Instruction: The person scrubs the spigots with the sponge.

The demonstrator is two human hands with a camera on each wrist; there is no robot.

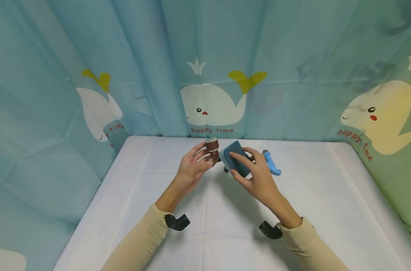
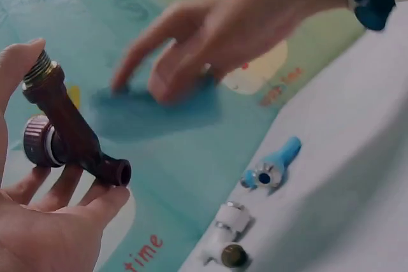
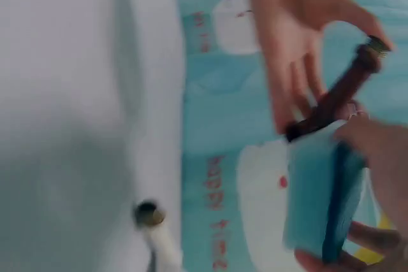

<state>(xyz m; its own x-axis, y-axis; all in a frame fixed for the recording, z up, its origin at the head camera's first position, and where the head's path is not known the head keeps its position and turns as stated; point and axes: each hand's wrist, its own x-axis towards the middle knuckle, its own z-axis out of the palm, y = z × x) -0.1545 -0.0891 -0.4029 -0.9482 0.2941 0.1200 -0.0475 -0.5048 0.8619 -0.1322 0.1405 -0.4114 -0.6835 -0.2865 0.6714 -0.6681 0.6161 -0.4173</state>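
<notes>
My left hand (image 1: 191, 167) holds a dark brown tap (image 2: 75, 119) with a brass threaded end and a ribbed round knob. In the left wrist view the thumb presses on the thread and the fingers support the tap from below. Between thumb and fingers of my right hand (image 1: 259, 175) is a blue two-tone sponge (image 1: 238, 158), thick and block-like. The sponge is close beside the tap in the head view; whether they touch I cannot tell. Motion blurs the right hand and sponge in the left wrist view.
A blue tap (image 1: 271, 164) lies on the white-covered table (image 1: 171, 241), behind the right hand. A white tap (image 2: 221, 237) lies near it, mostly hidden in the head view. Blue-green curtains (image 1: 151, 67) with whale prints hang along the table's far edge and sides.
</notes>
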